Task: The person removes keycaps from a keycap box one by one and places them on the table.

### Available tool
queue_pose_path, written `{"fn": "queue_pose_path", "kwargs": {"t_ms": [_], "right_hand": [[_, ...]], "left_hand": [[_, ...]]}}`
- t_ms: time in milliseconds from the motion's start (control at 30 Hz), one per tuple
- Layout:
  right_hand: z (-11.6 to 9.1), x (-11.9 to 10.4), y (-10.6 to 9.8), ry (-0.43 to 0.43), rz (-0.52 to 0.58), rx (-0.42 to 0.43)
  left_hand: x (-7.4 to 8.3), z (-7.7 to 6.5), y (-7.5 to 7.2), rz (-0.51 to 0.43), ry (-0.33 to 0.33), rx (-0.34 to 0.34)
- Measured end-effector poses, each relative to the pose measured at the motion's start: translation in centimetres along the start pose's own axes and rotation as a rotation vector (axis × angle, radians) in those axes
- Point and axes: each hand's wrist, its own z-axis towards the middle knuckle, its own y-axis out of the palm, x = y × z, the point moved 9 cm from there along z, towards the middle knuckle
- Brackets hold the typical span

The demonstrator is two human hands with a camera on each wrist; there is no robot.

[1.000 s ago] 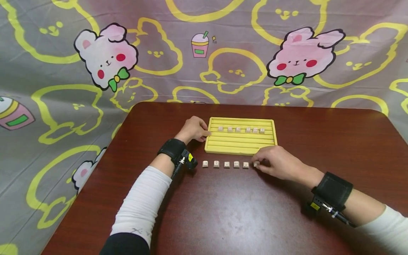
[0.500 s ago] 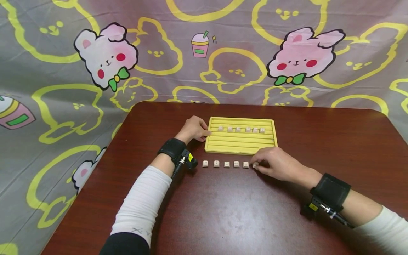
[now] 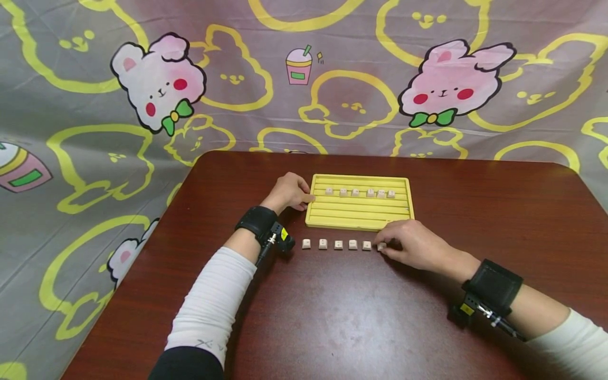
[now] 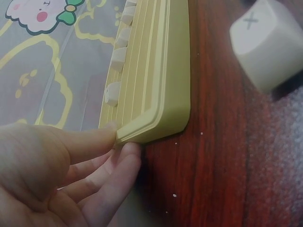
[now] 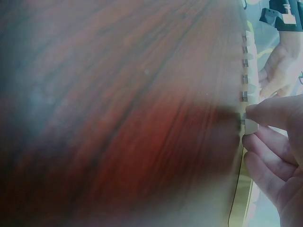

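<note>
My left hand [image 3: 291, 191] pinches the left rim of a shallow yellow tray [image 3: 358, 223] between thumb and fingers; the left wrist view shows the thumb on top of the rim [image 4: 142, 127]. A small white keycap [image 5: 251, 126] sits between the thumb and fingertips of my right hand [image 3: 415, 244], at the right end of a row on the table. Several like keycaps [image 3: 338, 245] stand to its left, spaced apart, in front of the tray. One of them, a keycap [image 4: 265, 42] marked X, looms near in the left wrist view. My right fingers partly hide the pinched keycap.
Inside the tray, several white keycaps [image 3: 355, 193] stand along one of its upper ridges. Everything rests on a dark red-brown wooden table [image 3: 332, 316]. Behind it hangs a grey cloth [image 3: 351, 31] printed with cartoon rabbits and yellow outlines.
My right hand and wrist have shifted very slightly, still pinching the keycap at the row's end. The left hand, the tray and the other keycaps stay where they were.
</note>
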Motion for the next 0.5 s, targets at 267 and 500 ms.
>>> {"fn": "queue_pose_path", "kwargs": {"t_ms": [267,500], "right_hand": [[-0.01,0.19,0.17,0.018,0.005,-0.014],[0.12,0.21,0.12,0.019,0.002,-0.005]], "left_hand": [[-0.03,-0.07,-0.03,-0.005,-0.005,-0.002],[0.03,-0.08,-0.05,-0.007,-0.007,-0.002]]}}
